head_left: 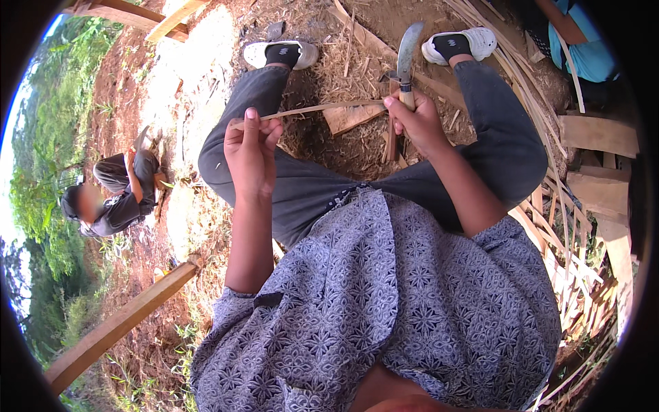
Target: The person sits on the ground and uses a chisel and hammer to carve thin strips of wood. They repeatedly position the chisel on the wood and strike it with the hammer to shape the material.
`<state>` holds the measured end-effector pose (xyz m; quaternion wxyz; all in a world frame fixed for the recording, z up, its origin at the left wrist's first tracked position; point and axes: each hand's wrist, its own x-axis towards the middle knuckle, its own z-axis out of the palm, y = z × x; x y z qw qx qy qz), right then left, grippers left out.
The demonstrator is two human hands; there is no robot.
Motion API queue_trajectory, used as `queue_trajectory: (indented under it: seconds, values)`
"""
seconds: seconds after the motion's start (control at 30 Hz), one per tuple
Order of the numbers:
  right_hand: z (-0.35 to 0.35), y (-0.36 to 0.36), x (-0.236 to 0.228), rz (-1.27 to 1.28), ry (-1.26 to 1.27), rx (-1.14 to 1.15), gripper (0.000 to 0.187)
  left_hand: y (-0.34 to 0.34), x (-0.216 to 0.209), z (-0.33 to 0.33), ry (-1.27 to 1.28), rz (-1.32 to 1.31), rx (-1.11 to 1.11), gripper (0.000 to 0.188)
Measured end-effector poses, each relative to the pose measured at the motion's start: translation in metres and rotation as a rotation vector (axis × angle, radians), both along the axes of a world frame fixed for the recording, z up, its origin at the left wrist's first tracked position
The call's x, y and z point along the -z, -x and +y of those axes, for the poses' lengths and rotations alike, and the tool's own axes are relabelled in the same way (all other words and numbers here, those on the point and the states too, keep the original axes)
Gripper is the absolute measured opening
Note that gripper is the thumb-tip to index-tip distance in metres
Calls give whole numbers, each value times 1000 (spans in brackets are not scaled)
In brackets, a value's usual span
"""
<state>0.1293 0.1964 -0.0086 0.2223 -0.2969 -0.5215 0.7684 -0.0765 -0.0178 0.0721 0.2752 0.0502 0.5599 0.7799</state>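
A thin pale strip of split wood or bamboo (322, 108) stretches between my two hands, above the ground and between my spread knees. My left hand (252, 147) pinches its left end between thumb and fingers. In my right hand (420, 125) is a knife with a curved blade (410, 51) and a light wooden handle, its blade pointing up and away from me. The strip's right end meets the thumb of that same hand. Below the strip a flat piece of wood (350, 120) lies among shavings, beside a narrow upright reddish-brown post (392, 130).
Long split strips (525, 89) and wood offcuts (597, 134) lie along my right side. Another person (120, 185) sits at the left; someone in blue (583, 41) is at the upper right. A wooden beam (123, 326) slants at the lower left.
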Motion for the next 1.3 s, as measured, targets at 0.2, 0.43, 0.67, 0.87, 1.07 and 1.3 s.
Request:
queue_trajectory:
  seconds: [0.2, 0.43, 0.67, 0.87, 1.07, 1.3]
  values:
    - [-9, 0, -15, -63, -181, -11, 15, -7, 1, -9, -7, 6, 15, 20]
    - [-8, 7, -15, -29, -377, 92, 15, -9, 1, -9, -81, -29, -26, 20]
    - [49, 6, -2, -149, -367, 197, 27, -13, 32, -13, -100, 16, -77, 16]
    - [106, -46, 132, -785, -237, -103, 26, -28, 60, -24, 50, 91, 19, 14]
    - [146, -72, 232, -1311, -614, -58, 42, -41, 104, -4, 100, 136, 145, 12]
    - [99, -29, 179, -1213, -810, -248, 54, -36, 119, 17, 557, 754, 400, 12]
